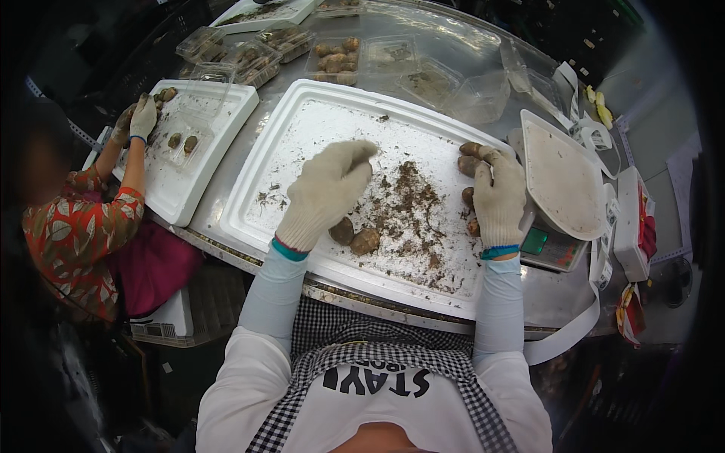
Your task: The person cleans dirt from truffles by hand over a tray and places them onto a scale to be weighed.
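Note:
My left hand (pixel 331 189), in a pale knitted glove, hovers over the left middle of a white foam tray (pixel 272 130). Its thumb and fingers are apart, and nothing shows between them. Below its wrist lie two brown tubers, a darker one (pixel 341 231) and a rounder one (pixel 365 241), which look like small taro. At the tray's right side my gloved right hand (pixel 498 189) has its fingertips against an upper tuber (pixel 470 149) and another tuber (pixel 467 166). Whether it grips them is hidden. Further tubers (pixel 468 196) lie beside its palm. Loose soil (pixel 410 198) covers the tray's middle.
A digital scale (pixel 552 249) with a white pan (pixel 563 172) stands to the right, near a label strip (pixel 566 337). Clear plastic boxes (pixel 427 85), several filled with tubers (pixel 337 59), line the back. At left, a co-worker's gloved hand (pixel 143 118) is over another foam tray (pixel 187 195).

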`<state>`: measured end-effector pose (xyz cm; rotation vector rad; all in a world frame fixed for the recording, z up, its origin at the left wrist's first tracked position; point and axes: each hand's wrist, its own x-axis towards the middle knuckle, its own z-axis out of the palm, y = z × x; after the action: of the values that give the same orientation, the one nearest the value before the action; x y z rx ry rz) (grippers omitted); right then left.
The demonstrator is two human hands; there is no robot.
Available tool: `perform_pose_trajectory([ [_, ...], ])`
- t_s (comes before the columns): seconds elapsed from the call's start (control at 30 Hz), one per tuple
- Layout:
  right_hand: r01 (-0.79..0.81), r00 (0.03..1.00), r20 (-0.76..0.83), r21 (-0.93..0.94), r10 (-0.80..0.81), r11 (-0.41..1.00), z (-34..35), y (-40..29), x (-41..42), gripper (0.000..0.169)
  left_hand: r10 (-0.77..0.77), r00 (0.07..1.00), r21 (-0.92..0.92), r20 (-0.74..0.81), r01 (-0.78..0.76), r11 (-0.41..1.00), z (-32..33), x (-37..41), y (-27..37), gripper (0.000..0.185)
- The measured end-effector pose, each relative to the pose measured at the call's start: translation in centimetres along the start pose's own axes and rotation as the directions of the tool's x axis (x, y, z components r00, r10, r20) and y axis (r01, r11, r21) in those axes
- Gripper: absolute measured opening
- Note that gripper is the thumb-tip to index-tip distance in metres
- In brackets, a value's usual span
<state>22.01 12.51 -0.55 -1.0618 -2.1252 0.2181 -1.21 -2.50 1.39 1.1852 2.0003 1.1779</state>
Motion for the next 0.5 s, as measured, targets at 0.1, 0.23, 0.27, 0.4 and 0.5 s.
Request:
perform_pose_trajectory([
  [0.1,0.115,0.99,0.057,0.219,-0.13,0.969,1.3,-1.1,-0.8,0.017,0.019,0.874,0.405,0.486,-0.245,0.881,-1.3,-1.8,0.4,0.042],
  [0.23,0.293,0.81,0.473,0.186,-0.347,0.938,1.4,-3.3,-0.7,0.016,0.259,0.893,0.653,0.368,-0.446,0.613,0.1,-6.5,-1.4,0.041],
  [0.27,0.242,0.737,0.596,0.208,-0.319,0.948,1.2,-4.2,-0.3,0.021,0.284,0.893,0.657,0.35,-0.45,0.605,0.6,-6.6,-2.4,0.041],
  [0.4,0.099,0.789,0.486,0.503,-0.376,0.859,3.0,-3.5,-1.7,0.037,0.307,0.917,0.458,0.254,-0.394,0.797,0.7,-5.3,-3.5,0.048],
  [0.5,-0.046,0.799,0.497,0.612,-0.339,0.79,1.9,-4.6,-2.1,0.04,0.165,0.967,0.298,0.193,-0.218,0.929,0.2,-5.0,-2.1,0.053],
])
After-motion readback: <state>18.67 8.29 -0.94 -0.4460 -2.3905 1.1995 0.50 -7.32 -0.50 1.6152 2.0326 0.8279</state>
